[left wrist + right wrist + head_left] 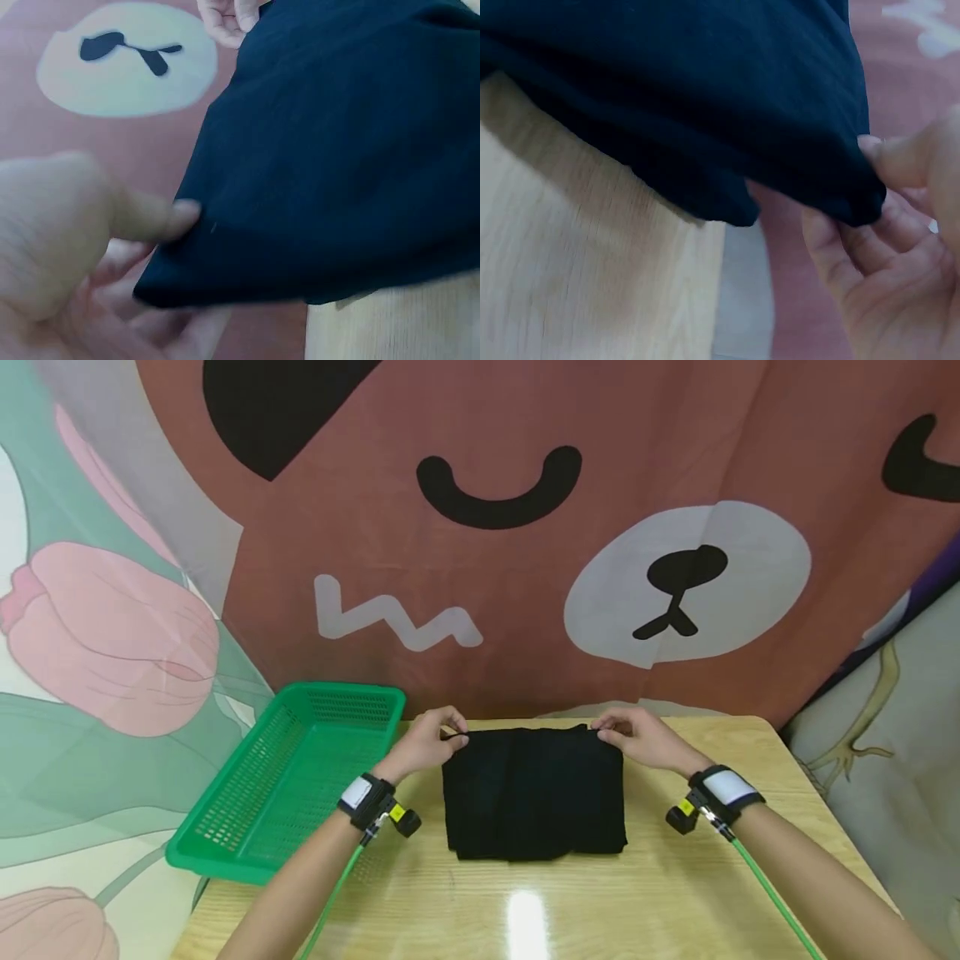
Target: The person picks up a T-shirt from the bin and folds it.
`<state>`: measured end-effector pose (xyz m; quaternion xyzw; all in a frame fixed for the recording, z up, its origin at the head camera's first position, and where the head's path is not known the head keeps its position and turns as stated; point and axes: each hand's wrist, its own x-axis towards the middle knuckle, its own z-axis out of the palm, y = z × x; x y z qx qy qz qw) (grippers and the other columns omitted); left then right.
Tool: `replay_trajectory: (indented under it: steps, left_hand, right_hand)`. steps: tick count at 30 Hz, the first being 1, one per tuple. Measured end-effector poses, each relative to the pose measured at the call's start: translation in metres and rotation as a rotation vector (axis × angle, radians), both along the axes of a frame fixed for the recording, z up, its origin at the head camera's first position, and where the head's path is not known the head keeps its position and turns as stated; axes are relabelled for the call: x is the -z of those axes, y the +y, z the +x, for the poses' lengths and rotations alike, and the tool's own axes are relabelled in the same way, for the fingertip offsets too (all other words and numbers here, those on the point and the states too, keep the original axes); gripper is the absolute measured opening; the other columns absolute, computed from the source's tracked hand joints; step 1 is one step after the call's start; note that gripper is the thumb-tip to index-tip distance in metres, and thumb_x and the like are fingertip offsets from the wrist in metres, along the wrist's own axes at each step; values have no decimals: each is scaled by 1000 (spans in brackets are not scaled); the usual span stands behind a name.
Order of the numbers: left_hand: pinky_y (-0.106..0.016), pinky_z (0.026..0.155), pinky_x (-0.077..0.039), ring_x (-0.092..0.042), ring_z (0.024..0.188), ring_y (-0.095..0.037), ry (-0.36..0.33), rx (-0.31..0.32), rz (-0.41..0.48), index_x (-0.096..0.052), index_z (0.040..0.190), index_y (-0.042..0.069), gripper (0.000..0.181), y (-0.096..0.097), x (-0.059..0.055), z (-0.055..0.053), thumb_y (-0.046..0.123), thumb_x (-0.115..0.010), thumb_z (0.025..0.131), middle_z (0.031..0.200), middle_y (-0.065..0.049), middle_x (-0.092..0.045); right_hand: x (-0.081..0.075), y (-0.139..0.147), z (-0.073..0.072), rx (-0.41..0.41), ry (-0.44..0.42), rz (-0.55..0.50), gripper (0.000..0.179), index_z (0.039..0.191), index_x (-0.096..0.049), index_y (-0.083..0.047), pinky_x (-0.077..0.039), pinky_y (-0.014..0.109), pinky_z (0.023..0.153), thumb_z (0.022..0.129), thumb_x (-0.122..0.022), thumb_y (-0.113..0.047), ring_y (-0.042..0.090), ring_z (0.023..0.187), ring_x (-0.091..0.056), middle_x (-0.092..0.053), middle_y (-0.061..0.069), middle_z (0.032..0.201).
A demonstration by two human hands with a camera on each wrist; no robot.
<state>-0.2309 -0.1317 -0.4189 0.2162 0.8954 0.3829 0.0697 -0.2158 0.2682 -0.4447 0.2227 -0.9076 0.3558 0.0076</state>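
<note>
A black cloth (534, 793), folded into a rough rectangle, spreads over the wooden table between both hands. My left hand (433, 741) pinches its far left corner between thumb and fingers. At the far right corner, my right hand (637, 739) pinches the edge in the same way. In the left wrist view the thumb (184, 217) presses on top of the cloth (337, 150), with the fingers underneath. The right wrist view shows the cloth (705, 97) lifted at the pinched corner, while another layer hangs below it near the table's edge.
To the left stands a green perforated plastic basket (300, 777) on the wooden table (480, 910). Behind the table hangs a curtain (487, 677) printed with a bear's face. A flower-patterned fabric (112, 760) covers the left side. Green cables (776, 897) run along both forearms.
</note>
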Motion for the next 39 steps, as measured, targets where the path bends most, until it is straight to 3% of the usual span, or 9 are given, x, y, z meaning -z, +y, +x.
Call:
replay_trajectory:
  steps: [3, 9, 13, 18, 22, 26, 31, 33, 39]
  left_hand:
    - [-37, 80, -54, -66, 99, -26, 15, -90, -51, -68, 106, 9, 5, 16, 13, -20, 7, -70, 102, 114, -10, -72]
    - [-35, 75, -50, -61, 88, -24, -8, -179, -117, -68, 112, 4, 9, 26, 44, -50, 5, -65, 104, 109, -11, -68]
    - [-36, 74, -50, -59, 82, -22, -1, -218, -153, -68, 110, 5, 9, 25, 65, -57, 5, -67, 101, 103, -9, -68]
    - [-37, 75, -51, -59, 82, -21, 3, -219, -205, -67, 105, 8, 6, 27, 83, -55, 5, -68, 100, 101, -8, -67]
    - [-38, 75, -52, -60, 85, -20, 13, -225, -269, -69, 105, 11, 5, 29, 88, -52, 8, -68, 101, 103, -6, -67]
    - [-41, 76, -55, -64, 87, -21, 36, -235, -307, -70, 105, 12, 4, 32, 85, -49, 11, -69, 101, 106, -5, -70]
    - [-42, 77, -57, -67, 88, -20, 33, -236, -358, -73, 105, 14, 5, 34, 84, -47, 13, -71, 100, 108, -4, -72]
    - [-42, 79, -58, -67, 87, -19, 17, -229, -369, -73, 104, 15, 5, 35, 84, -47, 13, -71, 101, 108, -3, -73]
    - [-39, 81, -58, -65, 85, -16, -19, -177, -417, -76, 99, 17, 8, 32, 82, -46, 12, -71, 99, 102, 1, -73]
  right_hand:
    - [12, -1, -20, 66, -15, -4, 15, 117, -76, -5, -54, 39, 83, 105, -67, -5, 25, 98, -68, -74, 10, 107]
    - [40, -13, -51, 152, -44, 18, 13, 112, -74, -3, -54, 42, 78, 105, -63, -2, 28, 93, -68, -73, 16, 108]
    - [57, -22, -59, 172, -38, 48, 14, 112, -74, 0, -56, 41, 75, 105, -62, -1, 27, 90, -69, -73, 17, 107]
    - [73, -30, -54, 182, 20, 108, 13, 110, -74, 1, -56, 43, 76, 104, -63, 1, 24, 85, -66, -73, 14, 101]
    - [83, -35, -50, 147, 138, 150, 12, 107, -74, 3, -59, 49, 79, 102, -62, 3, 29, 87, -69, -73, 17, 100]
    - [89, -38, -48, 168, 215, 174, 14, 110, -73, 2, -59, 50, 80, 102, -62, 3, 32, 90, -68, -69, 20, 105]
    - [92, -41, -42, 174, 211, 209, 22, 122, -73, 3, -58, 50, 81, 104, -60, 0, 35, 96, -67, -64, 23, 118]
    - [94, -41, -39, 162, 199, 218, 22, 119, -74, 4, -58, 51, 84, 104, -59, 0, 36, 98, -67, -65, 22, 117]
    - [91, -37, -30, 89, 128, 245, 20, 114, -74, 1, -56, 44, 76, 101, -60, -1, 23, 83, -60, -65, 15, 104]
